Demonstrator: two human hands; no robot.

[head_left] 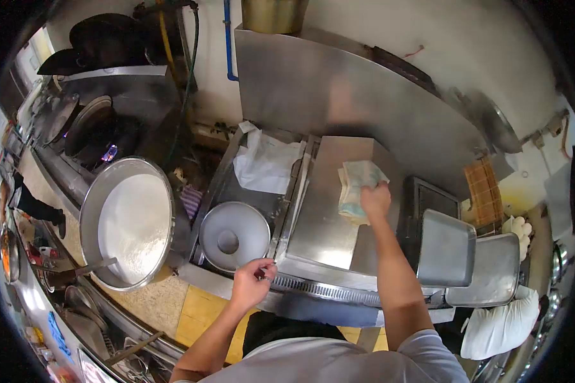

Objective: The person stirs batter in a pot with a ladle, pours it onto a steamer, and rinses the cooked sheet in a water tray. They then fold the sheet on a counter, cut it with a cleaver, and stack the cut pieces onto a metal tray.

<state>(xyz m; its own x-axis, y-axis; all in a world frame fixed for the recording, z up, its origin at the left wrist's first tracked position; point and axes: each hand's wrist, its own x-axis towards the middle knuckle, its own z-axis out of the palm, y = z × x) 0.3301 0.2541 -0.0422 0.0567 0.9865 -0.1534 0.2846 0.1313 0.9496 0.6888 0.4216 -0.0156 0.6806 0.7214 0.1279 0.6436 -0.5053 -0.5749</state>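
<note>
My right hand (375, 200) grips a folded, pale cloth (359, 182) with faint blue-green markings, pressed on the flat steel top (322, 223) in front of me. My left hand (252, 282) is curled closed by the front edge of the counter; what its fingers hold, if anything, is too small to make out. Just beyond it sits a round, shallow metal pan (252, 236) with a raised centre. Farther back, a crumpled white sheet (268, 161) lies on the steel surface to the left of the steel top.
A large metal bowl (166, 255) of white liquid stands at left, with a wooden handle (86, 268) across its rim. Behind it a flame burns beneath a wok (92, 127). Metal trays (446, 246) lean at right. Another person (19, 188) stands far left.
</note>
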